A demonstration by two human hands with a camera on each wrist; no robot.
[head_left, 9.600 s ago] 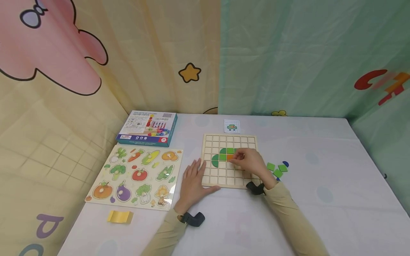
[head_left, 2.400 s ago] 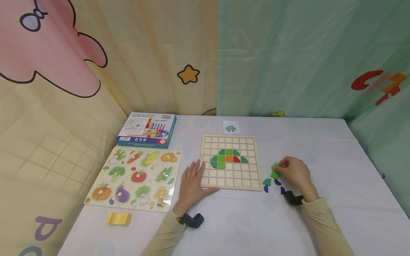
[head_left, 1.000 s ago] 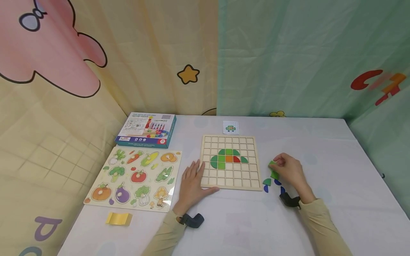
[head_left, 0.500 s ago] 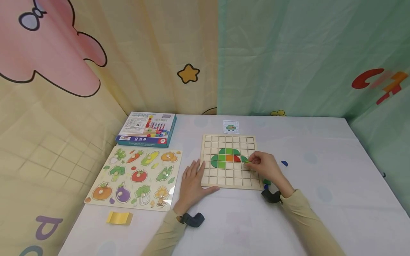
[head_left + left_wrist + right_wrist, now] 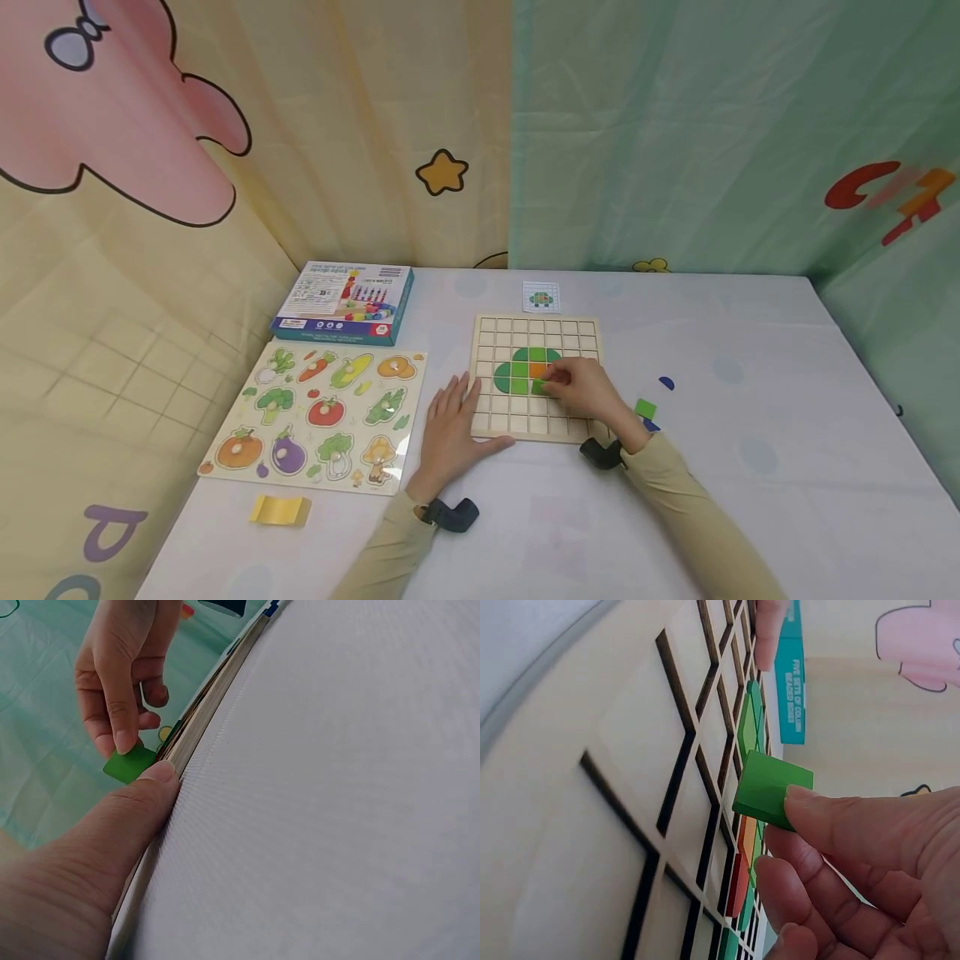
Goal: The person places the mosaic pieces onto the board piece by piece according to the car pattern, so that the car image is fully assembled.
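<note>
In the head view, your right hand (image 5: pixel 581 387) pinches a green tile (image 5: pixel 538 387) over the middle of the grid board (image 5: pixel 536 429), just below the orange tile (image 5: pixel 538 368) and beside the green tiles (image 5: pixel 512 377) already seated. Your left hand (image 5: pixel 450 421) lies flat, fingers straight, at the board's left edge. A loose green square (image 5: pixel 645 408) and a blue piece (image 5: pixel 666 382) lie right of the board, a pattern card (image 5: pixel 541 297) above it, a vegetable puzzle (image 5: pixel 318 412) and a box (image 5: pixel 345 302) at the left, a yellow strip (image 5: pixel 281 509) lower left.

In the left wrist view, your left thumb (image 5: pixel 142 799) rests against the board's edge (image 5: pixel 202 720); your right fingers (image 5: pixel 112 682) hold the tile (image 5: pixel 129 763) at upper left.

The right wrist view alone shows the tile (image 5: pixel 769 787) tilted above the cells, not seated, and the box side (image 5: pixel 789 682) reading "FIVE SETS OF COLUMN BEADED WORDS".
</note>
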